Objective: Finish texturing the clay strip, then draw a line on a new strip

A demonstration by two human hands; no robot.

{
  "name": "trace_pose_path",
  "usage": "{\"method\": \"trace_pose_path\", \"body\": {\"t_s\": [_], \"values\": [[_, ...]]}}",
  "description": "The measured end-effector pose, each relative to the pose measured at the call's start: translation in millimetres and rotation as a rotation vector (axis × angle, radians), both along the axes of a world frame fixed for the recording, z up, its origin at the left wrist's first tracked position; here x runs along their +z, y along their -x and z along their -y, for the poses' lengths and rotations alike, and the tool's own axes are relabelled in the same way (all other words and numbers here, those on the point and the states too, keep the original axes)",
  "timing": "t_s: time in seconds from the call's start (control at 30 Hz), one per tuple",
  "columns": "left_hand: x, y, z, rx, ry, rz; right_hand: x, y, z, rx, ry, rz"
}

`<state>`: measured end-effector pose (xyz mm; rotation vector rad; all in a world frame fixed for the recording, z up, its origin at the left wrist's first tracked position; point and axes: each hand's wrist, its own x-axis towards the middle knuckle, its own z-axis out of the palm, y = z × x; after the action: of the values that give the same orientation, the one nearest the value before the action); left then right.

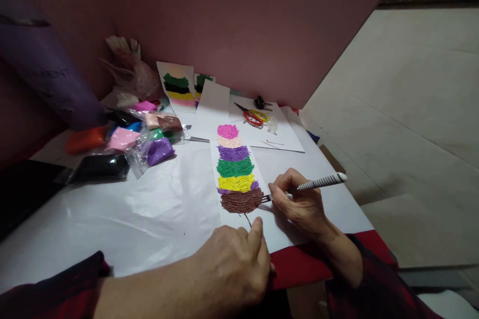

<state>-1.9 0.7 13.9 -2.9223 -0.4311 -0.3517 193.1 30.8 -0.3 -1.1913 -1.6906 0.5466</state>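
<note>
A white card [232, 219] lies on the table, bearing stacked bands of textured clay in pink, peach, purple, green, yellow and brown. My right hand [299, 204] is closed around a fork [322, 181] with a black-and-white patterned handle. The fork's tines touch the right edge of the brown clay band [241, 201]. My left hand [239, 259] rests on the card's lower end, fingers curled and pressing it down; its fingertips are partly hidden. Short dark lines show on the card just below the brown band.
Several wrapped clay packs [123, 138] lie at the left, by a purple container [45, 60]. Two pairs of scissors [254, 115] rest on a white board [288, 134] at the back. Similar striped cards [177, 87] lean against the pink wall. The table's red edge [299, 264] runs near me.
</note>
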Motion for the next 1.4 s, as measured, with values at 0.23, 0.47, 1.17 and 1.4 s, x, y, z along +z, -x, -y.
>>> {"method": "trace_pose_path", "body": {"t_s": [0.23, 0.47, 1.17, 1.4], "values": [[1.3, -1, 1, 0.02, 0.03, -0.013, 2.3, 10, 1, 0.026, 0.084, -0.059], [-7.1, -4, 0, 0.028, 0.091, -0.005, -1.0, 14, 2, 0.051, 0.06, -0.014], [8.1, 1, 0, 0.001, 0.042, -0.105, 2.0, 10, -4, -0.111, 0.02, 0.041], [4.3, 2, 4, 0.026, 0.022, -0.042, 2.1, 5, -4, -0.132, 0.031, 0.038]]}}
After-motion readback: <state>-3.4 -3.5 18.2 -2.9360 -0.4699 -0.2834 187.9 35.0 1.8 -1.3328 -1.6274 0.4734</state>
